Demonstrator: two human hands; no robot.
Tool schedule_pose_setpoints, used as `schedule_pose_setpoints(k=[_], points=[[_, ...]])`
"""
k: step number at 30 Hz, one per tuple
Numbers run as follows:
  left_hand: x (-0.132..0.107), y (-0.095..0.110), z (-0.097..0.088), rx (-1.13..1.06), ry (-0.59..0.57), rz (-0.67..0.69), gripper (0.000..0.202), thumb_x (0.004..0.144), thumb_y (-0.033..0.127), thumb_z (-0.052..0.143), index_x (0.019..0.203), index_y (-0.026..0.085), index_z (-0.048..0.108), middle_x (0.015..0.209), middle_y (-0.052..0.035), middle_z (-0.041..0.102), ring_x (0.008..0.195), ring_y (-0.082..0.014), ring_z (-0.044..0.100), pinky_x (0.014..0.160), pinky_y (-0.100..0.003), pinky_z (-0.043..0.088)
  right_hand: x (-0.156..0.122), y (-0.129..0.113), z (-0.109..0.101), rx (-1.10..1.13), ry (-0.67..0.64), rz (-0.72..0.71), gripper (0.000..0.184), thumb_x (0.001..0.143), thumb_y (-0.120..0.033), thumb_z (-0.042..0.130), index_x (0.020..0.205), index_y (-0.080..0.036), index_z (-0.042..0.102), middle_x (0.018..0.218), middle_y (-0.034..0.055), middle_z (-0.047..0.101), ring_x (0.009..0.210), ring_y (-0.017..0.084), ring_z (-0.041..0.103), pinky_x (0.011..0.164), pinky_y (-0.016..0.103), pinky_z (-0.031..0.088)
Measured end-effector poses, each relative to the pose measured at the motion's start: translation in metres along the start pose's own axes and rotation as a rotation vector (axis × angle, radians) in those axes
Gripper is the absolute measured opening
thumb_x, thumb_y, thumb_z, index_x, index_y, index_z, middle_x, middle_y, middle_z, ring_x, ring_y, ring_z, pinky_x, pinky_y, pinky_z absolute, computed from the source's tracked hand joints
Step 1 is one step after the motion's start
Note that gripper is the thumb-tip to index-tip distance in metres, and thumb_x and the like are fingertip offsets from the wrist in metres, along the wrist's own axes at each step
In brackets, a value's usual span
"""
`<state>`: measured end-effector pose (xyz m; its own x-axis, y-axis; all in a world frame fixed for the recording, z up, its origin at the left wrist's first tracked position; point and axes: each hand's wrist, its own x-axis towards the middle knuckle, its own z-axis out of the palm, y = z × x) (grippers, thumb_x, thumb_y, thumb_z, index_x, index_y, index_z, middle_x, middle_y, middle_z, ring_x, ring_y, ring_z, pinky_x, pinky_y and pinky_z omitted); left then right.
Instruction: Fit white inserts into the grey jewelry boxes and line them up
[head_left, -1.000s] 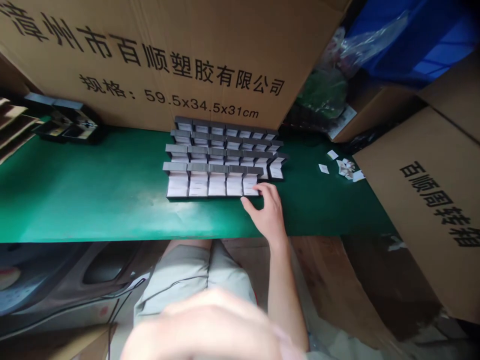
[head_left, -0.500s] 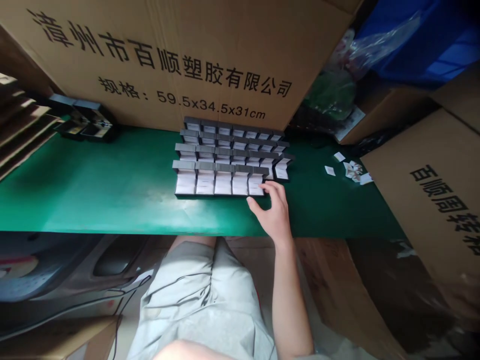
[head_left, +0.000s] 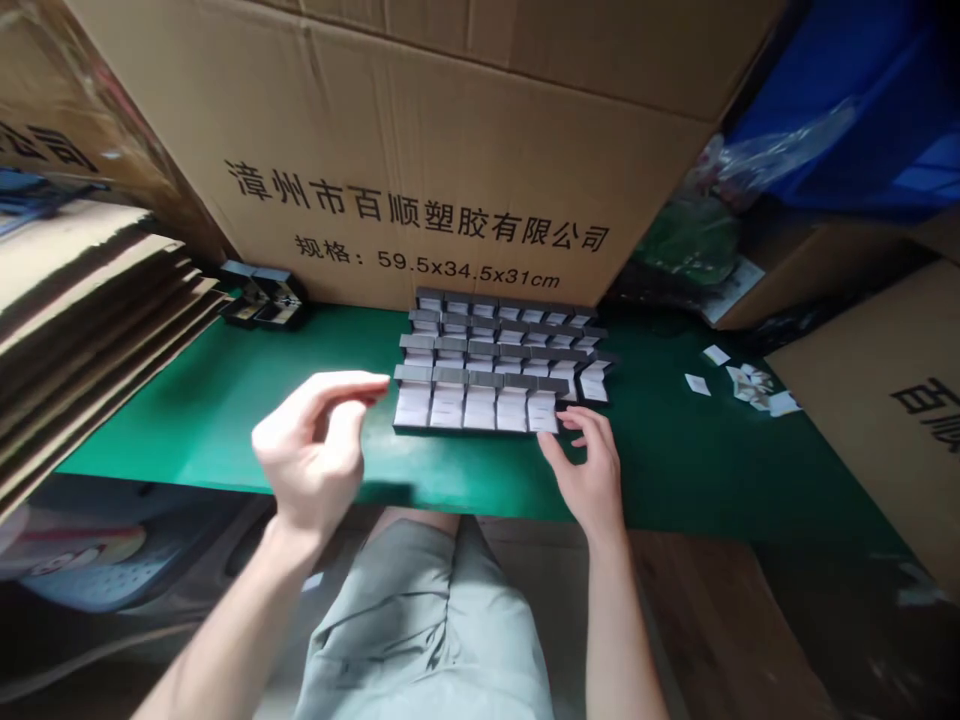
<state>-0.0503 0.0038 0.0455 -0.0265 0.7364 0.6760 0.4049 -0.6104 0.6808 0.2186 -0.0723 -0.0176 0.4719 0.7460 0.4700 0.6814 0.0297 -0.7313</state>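
Note:
Several rows of small open dark grey boxes with white inserts stand packed together on the green mat, and a front-row box (head_left: 480,408) lies nearest me. My right hand (head_left: 589,465) rests at the front right corner of this block, fingers apart and curled, holding nothing. My left hand (head_left: 311,445) hangs over the mat left of the block, fingers curved and empty, its fingertips close to the front-row lids. A separate open box (head_left: 594,388) stands at the right end of the rows.
Two dark boxes (head_left: 262,297) sit at the back left of the green table mat (head_left: 187,450). White paper pieces (head_left: 754,385) lie to the right. A large printed carton (head_left: 420,170) stands behind, flattened cardboard (head_left: 90,300) lies left, and a blue crate (head_left: 847,110) sits upper right.
My left hand has risen from the bottom of the view to above the mat, left of the boxes. The view has shifted, putting the boxes lower and further right. My right hand stays near the same corner.

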Motion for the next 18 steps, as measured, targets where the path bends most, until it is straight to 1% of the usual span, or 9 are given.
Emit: schedule_pose_setpoints(k=[2, 4, 6, 7, 10, 12, 14, 16, 18], points=[[0.026, -0.029, 0.002, 0.029, 0.026, -0.022, 0.025, 0.091, 0.015, 0.058, 0.092, 0.024, 0.082, 0.089, -0.0001, 0.081, 0.080, -0.0208, 0.077, 0.077, -0.036, 0.064, -0.001, 0.002, -0.001, 0.052, 0.040, 0.045, 0.026, 0.094, -0.045, 0.070, 0.106, -0.022, 0.073, 0.122, 0.0121, 0.070, 0.099, 0.023, 0.070, 0.080, 0.037, 0.057], [0.051, -0.063, -0.001, 0.197, 0.004, -0.032, 0.026, 0.092, 0.019, 0.056, 0.093, 0.020, 0.082, 0.094, -0.0028, 0.083, 0.086, -0.0224, 0.078, 0.085, -0.037, 0.063, -0.002, 0.005, -0.001, 0.135, 0.091, 0.147, 0.029, 0.095, -0.049, 0.069, 0.098, -0.021, 0.073, 0.110, 0.0109, 0.074, 0.093, 0.023, 0.071, 0.077, 0.035, 0.056], [0.071, -0.095, -0.008, 0.418, -0.076, 0.009, 0.032, 0.094, 0.023, 0.053, 0.105, 0.018, 0.082, 0.109, -0.0052, 0.083, 0.101, -0.0238, 0.077, 0.100, -0.041, 0.060, -0.003, 0.009, -0.002, 0.225, 0.155, 0.286, 0.035, 0.094, -0.054, 0.068, 0.093, -0.020, 0.072, 0.096, 0.0090, 0.076, 0.086, 0.022, 0.072, 0.075, 0.034, 0.056], [0.079, -0.110, -0.012, 0.455, -0.113, 0.005, 0.035, 0.092, 0.022, 0.053, 0.112, 0.016, 0.081, 0.118, -0.0076, 0.082, 0.111, -0.0261, 0.075, 0.107, -0.045, 0.057, -0.004, 0.010, -0.002, 0.264, 0.187, 0.348, 0.037, 0.093, -0.057, 0.069, 0.091, -0.019, 0.072, 0.091, 0.0081, 0.076, 0.082, 0.022, 0.072, 0.074, 0.034, 0.056], [0.097, -0.146, -0.025, 0.511, -0.196, -0.017, 0.049, 0.090, 0.025, 0.059, 0.133, 0.005, 0.071, 0.148, -0.0168, 0.068, 0.143, -0.0346, 0.057, 0.124, -0.057, 0.040, -0.005, 0.012, -0.003, 0.345, 0.249, 0.443, 0.040, 0.091, -0.058, 0.071, 0.088, -0.019, 0.071, 0.084, 0.0068, 0.077, 0.073, 0.019, 0.070, 0.068, 0.031, 0.053], [0.103, -0.164, -0.032, 0.541, -0.280, -0.037, 0.064, 0.092, 0.033, 0.065, 0.146, -0.001, 0.060, 0.165, -0.0209, 0.049, 0.159, -0.0402, 0.034, 0.128, -0.064, 0.029, -0.004, 0.012, -0.003, 0.379, 0.257, 0.455, 0.039, 0.089, -0.058, 0.073, 0.087, -0.019, 0.072, 0.082, 0.0061, 0.076, 0.069, 0.018, 0.068, 0.065, 0.030, 0.051], [0.105, -0.176, -0.035, 0.652, -0.362, -0.085, 0.074, 0.095, 0.040, 0.064, 0.153, -0.004, 0.050, 0.172, -0.0251, 0.036, 0.163, -0.0461, 0.019, 0.126, -0.073, 0.022, -0.003, 0.011, -0.004, 0.409, 0.261, 0.462, 0.040, 0.087, -0.058, 0.076, 0.086, -0.019, 0.072, 0.079, 0.0054, 0.076, 0.066, 0.017, 0.066, 0.062, 0.029, 0.049], [0.106, -0.183, -0.036, 0.707, -0.413, -0.090, 0.074, 0.098, 0.044, 0.062, 0.156, -0.001, 0.048, 0.172, -0.0240, 0.036, 0.163, -0.0485, 0.015, 0.123, -0.079, 0.021, -0.002, 0.010, -0.004, 0.432, 0.263, 0.468, 0.039, 0.086, -0.058, 0.077, 0.084, -0.019, 0.071, 0.078, 0.0051, 0.075, 0.064, 0.016, 0.064, 0.060, 0.028, 0.048], [0.106, -0.186, -0.036, 0.717, -0.426, -0.068, 0.070, 0.101, 0.045, 0.058, 0.155, 0.001, 0.050, 0.167, -0.0221, 0.046, 0.163, -0.0468, 0.018, 0.122, -0.079, 0.023, -0.002, 0.009, -0.004, 0.440, 0.263, 0.474, 0.039, 0.085, -0.057, 0.077, 0.083, -0.018, 0.072, 0.077, 0.0049, 0.075, 0.062, 0.015, 0.063, 0.060, 0.028, 0.047]])
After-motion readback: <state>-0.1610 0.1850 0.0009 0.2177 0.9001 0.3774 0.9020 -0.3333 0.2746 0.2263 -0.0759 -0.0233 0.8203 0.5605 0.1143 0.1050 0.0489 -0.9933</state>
